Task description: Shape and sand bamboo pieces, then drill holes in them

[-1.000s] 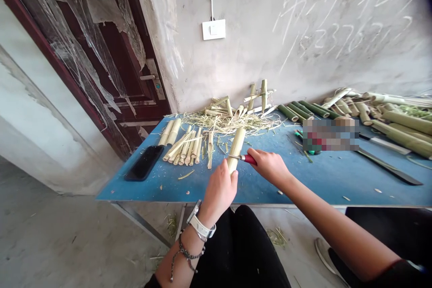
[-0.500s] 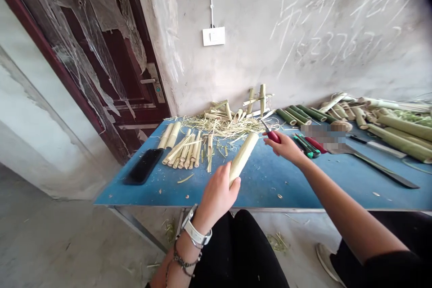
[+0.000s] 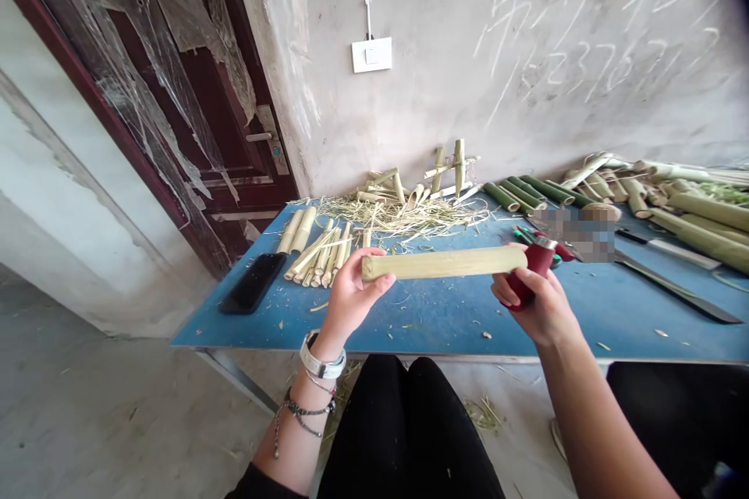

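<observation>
A pale, peeled strip of split bamboo is held level above the table. My left hand grips its left end between thumb and fingers. At the other end, my right hand is closed around a red-handled carving tool with a metal collar. The bamboo's right end rests against the fingers of that hand. The tool's blade cannot be made out now. Below and behind the bamboo lie thin peeled bamboo pieces and a heap of shavings.
On the blue table a black phone lies at the left. Two bamboo pieces are beside it. Toward the right are green bamboo tubes, a white-bladed knife, a long dark blade and stacked bamboo.
The bamboo has turned from slanting away to lying level across my view. My right hand has come back toward me with the tool, now at the bamboo's right end. My left hand has shifted left.
</observation>
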`<state>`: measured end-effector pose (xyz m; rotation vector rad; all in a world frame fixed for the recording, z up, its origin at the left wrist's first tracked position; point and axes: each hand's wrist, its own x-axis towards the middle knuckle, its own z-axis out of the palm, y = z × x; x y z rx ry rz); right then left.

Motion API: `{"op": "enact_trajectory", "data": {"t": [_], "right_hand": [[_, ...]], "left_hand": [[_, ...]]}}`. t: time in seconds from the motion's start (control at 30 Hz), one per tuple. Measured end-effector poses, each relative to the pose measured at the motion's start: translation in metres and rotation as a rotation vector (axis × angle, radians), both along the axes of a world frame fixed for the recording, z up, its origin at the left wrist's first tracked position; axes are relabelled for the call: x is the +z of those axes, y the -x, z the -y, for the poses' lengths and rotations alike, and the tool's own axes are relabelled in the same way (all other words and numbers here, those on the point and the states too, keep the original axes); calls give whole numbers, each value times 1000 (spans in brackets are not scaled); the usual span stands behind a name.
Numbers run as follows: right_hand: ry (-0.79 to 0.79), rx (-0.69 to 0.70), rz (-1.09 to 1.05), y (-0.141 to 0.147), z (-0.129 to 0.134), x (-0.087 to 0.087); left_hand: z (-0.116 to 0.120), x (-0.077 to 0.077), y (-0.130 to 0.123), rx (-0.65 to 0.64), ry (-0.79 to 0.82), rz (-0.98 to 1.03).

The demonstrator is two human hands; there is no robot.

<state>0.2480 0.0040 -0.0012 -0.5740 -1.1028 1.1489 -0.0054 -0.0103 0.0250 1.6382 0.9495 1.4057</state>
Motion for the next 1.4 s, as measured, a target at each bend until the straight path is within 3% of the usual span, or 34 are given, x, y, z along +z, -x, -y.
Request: {"op": "enact_trajectory", "data": {"t": [0.17, 0.27, 0.37, 0.43, 0.53, 0.63, 0.7, 0.8, 0.87, 1.0, 1.17, 1.4], "right_hand": [[62, 8, 175, 3, 23, -18], [113, -85, 254, 17, 38, -29], [44, -275, 430, 37, 50, -38], [-66, -276, 590, 45, 54, -38], [-175, -292, 752, 39, 50, -26], [-225, -669, 928, 21, 35, -2], [-332, -824, 1126, 14, 22, 14], [-585, -769, 1403, 17, 1, 31], [-644, -705, 1547, 25, -10, 36], [-501, -693, 1756, 35, -25, 39], [-390, -790, 1830, 38, -44, 31], [-446, -671, 1810, 52, -87, 27]], "left_hand": [[-8, 0, -13, 28, 26, 305], [-7, 2, -30, -24, 90, 426], [-3, 0, -55, -125, 192, 589], [-1, -3, -68, -205, 269, 675], [1, -8, -73, -318, 391, 672], [2, -11, -66, -368, 500, 547], [4, -12, -62, -326, 526, 436], [7, -14, -63, -263, 515, 290], [8, -16, -65, -255, 495, 236], [10, -19, -66, -240, 438, 157], [6, -25, -63, -198, 462, 97], [-4, -19, -55, -133, 563, 171]]}}
